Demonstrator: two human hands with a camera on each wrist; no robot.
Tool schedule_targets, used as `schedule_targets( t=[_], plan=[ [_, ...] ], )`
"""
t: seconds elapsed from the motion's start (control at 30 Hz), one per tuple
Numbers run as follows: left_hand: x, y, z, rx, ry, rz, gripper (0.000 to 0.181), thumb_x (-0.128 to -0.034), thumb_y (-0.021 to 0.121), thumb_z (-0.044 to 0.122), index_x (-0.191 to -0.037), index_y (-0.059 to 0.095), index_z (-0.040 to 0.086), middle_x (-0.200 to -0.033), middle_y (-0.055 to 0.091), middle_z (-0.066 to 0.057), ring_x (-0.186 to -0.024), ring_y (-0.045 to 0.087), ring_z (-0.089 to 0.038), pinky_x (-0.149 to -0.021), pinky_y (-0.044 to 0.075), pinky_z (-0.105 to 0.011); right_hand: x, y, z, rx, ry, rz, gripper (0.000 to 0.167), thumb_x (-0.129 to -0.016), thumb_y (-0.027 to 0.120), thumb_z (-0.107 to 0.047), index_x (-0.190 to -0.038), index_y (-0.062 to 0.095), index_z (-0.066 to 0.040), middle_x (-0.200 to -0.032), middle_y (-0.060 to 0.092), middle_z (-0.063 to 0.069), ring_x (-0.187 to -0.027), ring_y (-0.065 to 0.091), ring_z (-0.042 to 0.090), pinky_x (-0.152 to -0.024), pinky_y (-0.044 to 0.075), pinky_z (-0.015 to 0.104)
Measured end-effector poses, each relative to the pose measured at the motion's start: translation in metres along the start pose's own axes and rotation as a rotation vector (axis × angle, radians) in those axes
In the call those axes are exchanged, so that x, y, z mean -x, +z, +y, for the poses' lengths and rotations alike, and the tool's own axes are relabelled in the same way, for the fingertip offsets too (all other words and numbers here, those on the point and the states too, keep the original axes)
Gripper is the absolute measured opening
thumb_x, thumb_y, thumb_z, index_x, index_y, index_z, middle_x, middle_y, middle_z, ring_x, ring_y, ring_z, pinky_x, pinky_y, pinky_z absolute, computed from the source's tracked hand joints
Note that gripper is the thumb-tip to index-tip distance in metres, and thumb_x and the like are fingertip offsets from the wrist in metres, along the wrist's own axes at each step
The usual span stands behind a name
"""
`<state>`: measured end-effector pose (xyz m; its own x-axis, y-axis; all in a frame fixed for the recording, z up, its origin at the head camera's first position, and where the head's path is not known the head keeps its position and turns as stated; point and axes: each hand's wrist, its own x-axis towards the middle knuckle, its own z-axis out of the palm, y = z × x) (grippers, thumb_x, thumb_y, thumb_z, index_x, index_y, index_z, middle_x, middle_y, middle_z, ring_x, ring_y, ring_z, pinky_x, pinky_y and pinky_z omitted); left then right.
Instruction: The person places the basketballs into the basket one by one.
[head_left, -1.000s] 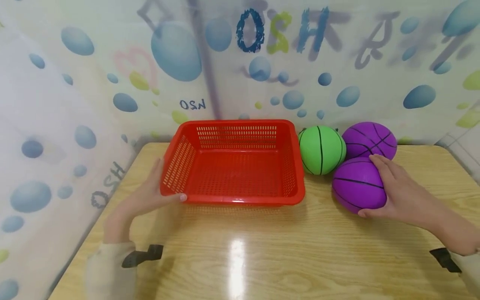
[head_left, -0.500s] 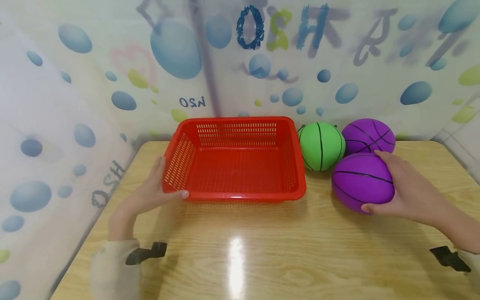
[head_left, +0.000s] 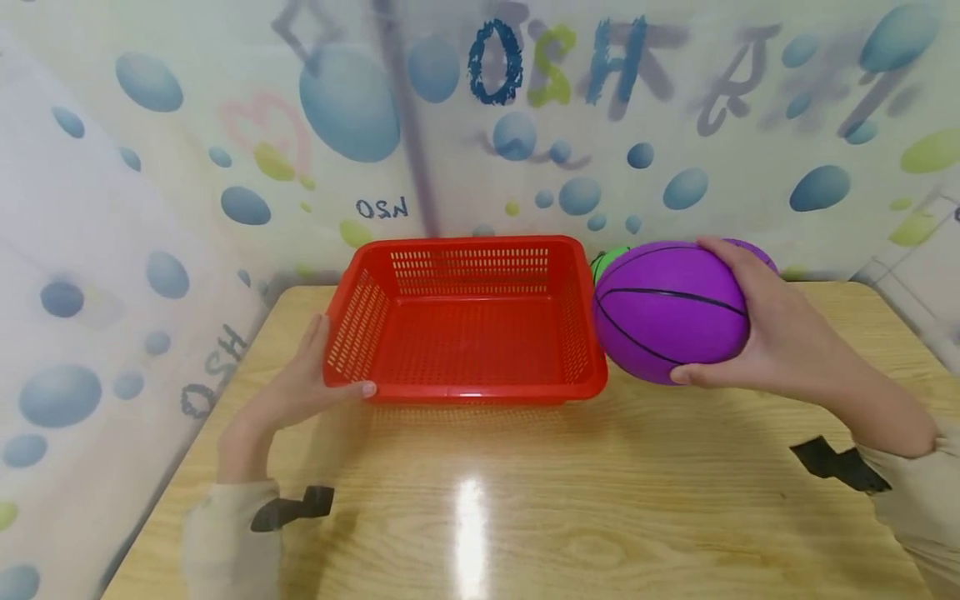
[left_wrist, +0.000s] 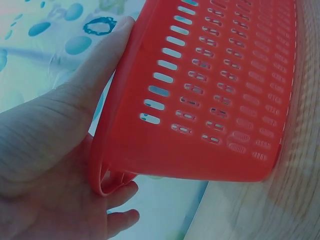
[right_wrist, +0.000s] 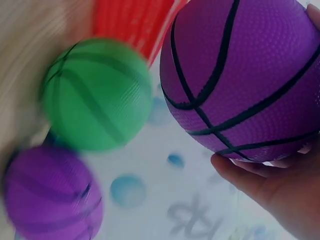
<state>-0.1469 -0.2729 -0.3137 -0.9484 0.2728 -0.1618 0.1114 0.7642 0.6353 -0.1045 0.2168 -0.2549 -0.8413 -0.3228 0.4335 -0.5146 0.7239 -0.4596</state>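
A red plastic basket (head_left: 465, 392) with slotted walls stands on the wooden table, nothing inside it. My left hand (head_left: 296, 383) holds its left front corner. In the left wrist view the thumb lies along the rim (left_wrist: 107, 115) and fingertips show below it. My right hand (head_left: 787, 337) grips a purple basketball (head_left: 667, 308) with black lines, raised off the table beside the basket's right wall. Behind it, mostly hidden in the head view, are a green basketball (right_wrist: 97, 95) and a second purple basketball (right_wrist: 52, 195), clearer in the right wrist view.
A wall covering (head_left: 517, 192) with blue and green drop shapes and letters rises behind the table and along its left side. The light wooden tabletop (head_left: 570, 500) stretches in front of the basket, with a bright reflection on it.
My right hand has lifted the front purple basketball and carried it left toward the basket, so it now covers most of the green one. My left hand has stayed on the basket's corner.
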Motion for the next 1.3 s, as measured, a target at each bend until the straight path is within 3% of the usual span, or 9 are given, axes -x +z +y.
schedule_targets(
  t=[0.17, 0.43, 0.53, 0.67, 0.83, 1.13, 1.3],
  plan=[
    [0.0, 0.0, -0.002, 0.005, 0.004, 0.007, 0.118, -0.0767, 0.072, 0.047, -0.147, -0.016, 0.013, -0.152, -0.021, -0.011, -0.137, -0.005, -0.039, -0.099, 0.021, -0.066, -0.031, 0.029, -0.014, -0.071, -0.047, -0.019, 0.117, -0.053, 0.091, -0.029, -0.147, 0.023, -0.019, -0.134, 0.042, 0.014, -0.108, 0.049, 0.035, -0.075, 0.048, 0.057],
    [0.0, 0.002, -0.005, 0.008, 0.011, 0.009, 0.117, -0.0773, 0.072, 0.046, -0.147, -0.016, 0.014, -0.152, -0.021, -0.01, -0.137, -0.004, -0.039, -0.099, 0.022, -0.066, -0.066, 0.099, -0.017, -0.185, -0.007, -0.089, 0.111, -0.059, 0.084, -0.048, -0.146, 0.022, -0.016, -0.135, 0.039, 0.009, -0.109, 0.048, 0.028, -0.08, 0.049, 0.049],
    [0.0, 0.004, -0.005, 0.007, 0.001, 0.005, 0.117, -0.0773, 0.072, 0.046, -0.147, -0.016, 0.013, -0.152, -0.021, -0.011, -0.137, -0.004, -0.04, -0.099, 0.022, -0.066, -0.07, 0.123, -0.013, -0.17, 0.013, -0.123, 0.11, -0.06, 0.08, -0.055, -0.145, 0.023, -0.012, -0.135, 0.039, 0.01, -0.111, 0.047, 0.026, -0.081, 0.049, 0.046],
    [0.001, 0.005, -0.004, -0.001, -0.004, 0.0, 0.117, -0.0776, 0.071, 0.047, -0.147, -0.016, 0.011, -0.152, -0.019, -0.013, -0.137, -0.003, -0.041, -0.099, 0.021, -0.066, -0.065, 0.145, -0.011, -0.044, -0.01, -0.208, 0.113, -0.061, 0.072, -0.067, -0.144, 0.024, -0.007, -0.139, 0.036, 0.013, -0.117, 0.043, 0.029, -0.089, 0.044, 0.047],
    [0.001, 0.0, -0.002, -0.013, 0.019, 0.008, 0.116, -0.0786, 0.071, 0.045, -0.147, -0.016, 0.009, -0.152, -0.018, -0.015, -0.136, -0.003, -0.041, -0.099, 0.02, -0.066, -0.064, 0.152, -0.017, 0.075, -0.066, -0.248, 0.112, -0.063, 0.064, -0.073, -0.142, 0.027, -0.003, -0.135, 0.04, 0.016, -0.116, 0.045, 0.032, -0.093, 0.039, 0.05],
    [0.002, -0.001, -0.005, 0.006, -0.002, 0.003, 0.115, -0.0788, 0.071, 0.045, -0.147, -0.017, 0.013, -0.152, -0.02, -0.013, -0.136, -0.002, -0.042, -0.097, 0.025, -0.066, -0.065, 0.148, -0.02, 0.093, -0.012, -0.306, 0.105, -0.074, 0.047, -0.078, -0.146, 0.022, -0.006, -0.144, 0.032, 0.015, -0.129, 0.033, 0.032, -0.103, 0.03, 0.049],
    [0.0, 0.0, -0.002, 0.002, -0.006, -0.009, 0.115, -0.0794, 0.07, 0.045, -0.146, -0.017, 0.013, -0.152, -0.02, -0.014, -0.135, -0.001, -0.043, -0.096, 0.027, -0.066, -0.062, 0.145, -0.017, 0.053, 0.005, -0.306, 0.098, -0.08, 0.046, -0.072, -0.148, 0.019, -0.007, -0.148, 0.026, 0.014, -0.133, 0.026, 0.03, -0.106, 0.026, 0.048]
  ],
)
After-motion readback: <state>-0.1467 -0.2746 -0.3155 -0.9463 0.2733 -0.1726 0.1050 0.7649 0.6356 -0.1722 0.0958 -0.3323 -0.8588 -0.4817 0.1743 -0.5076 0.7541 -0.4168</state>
